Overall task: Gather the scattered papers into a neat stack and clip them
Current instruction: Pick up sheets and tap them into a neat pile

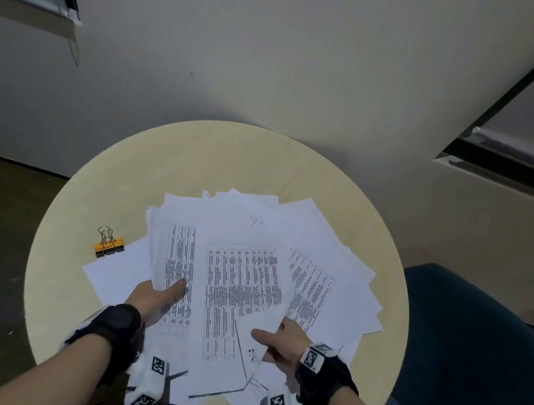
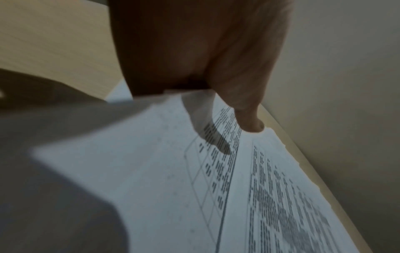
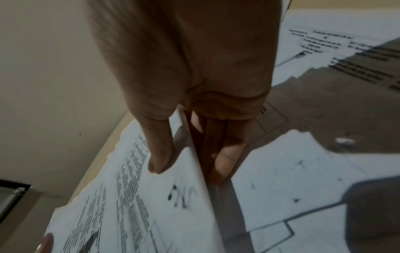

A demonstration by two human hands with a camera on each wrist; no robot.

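Nearest us, the right hand (image 1: 281, 342) pinches the sheets' near edge, thumb above, fingers beneath. The left hand (image 1: 158, 296) clasps the left bundle likewise. The papers (image 1: 242, 277) remain fanned across the desk (image 1: 196, 159). Farther left lies the binder clip (image 1: 110, 244). We judge uneven pulling could slide sheets off.

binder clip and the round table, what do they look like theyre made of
Binder clip: likely metal, with an orange painted body and thin, shiny wire handles. Round table: looks like pale wood or wood-look laminate, matte; the left wrist view shows faint grain lines, but which one is unclear.
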